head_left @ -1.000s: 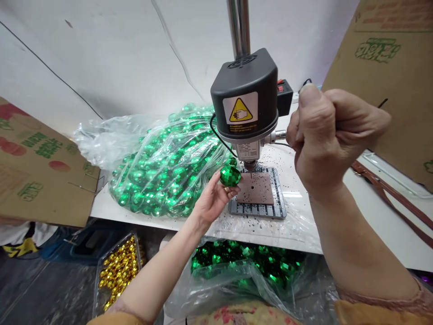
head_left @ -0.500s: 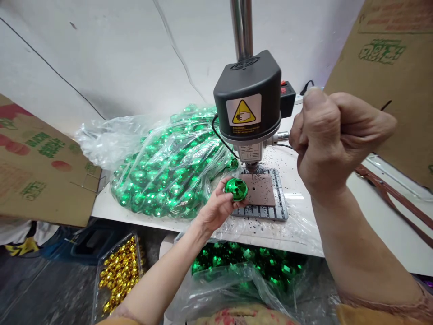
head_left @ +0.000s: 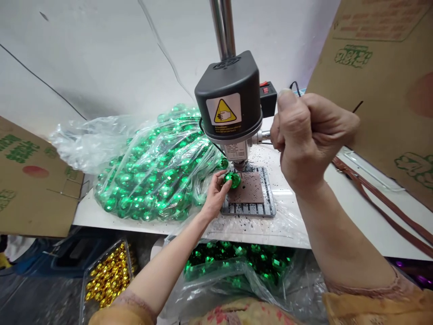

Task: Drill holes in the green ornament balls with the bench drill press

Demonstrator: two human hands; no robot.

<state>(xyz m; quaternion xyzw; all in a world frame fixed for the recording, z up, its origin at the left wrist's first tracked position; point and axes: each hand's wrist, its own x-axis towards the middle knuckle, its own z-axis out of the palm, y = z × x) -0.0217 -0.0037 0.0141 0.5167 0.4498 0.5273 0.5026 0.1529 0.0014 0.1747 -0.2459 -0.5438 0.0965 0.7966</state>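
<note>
My left hand (head_left: 216,196) pinches a green faceted ball (head_left: 232,179) and holds it on the brown pad of the drill plate (head_left: 250,203), right under the chuck. Above it sits the small bench drill's black head (head_left: 230,106) with a yellow warning label, on a steel column (head_left: 222,27). My right hand (head_left: 309,137) is a closed fist around the drill's feed lever (head_left: 263,135), to the right of the head.
A clear bag of green faceted balls (head_left: 152,167) lies on the white table left of the drill. A second bag of green balls (head_left: 237,266) sits below the table edge. A tray of gold beads (head_left: 106,275) is lower left. Cardboard panels stand at both sides; a brown strap (head_left: 379,203) lies at right.
My left hand carried the green ball from the plate's left edge to under the drill chuck. My right fist stayed on the lever. The camera shifted slightly.
</note>
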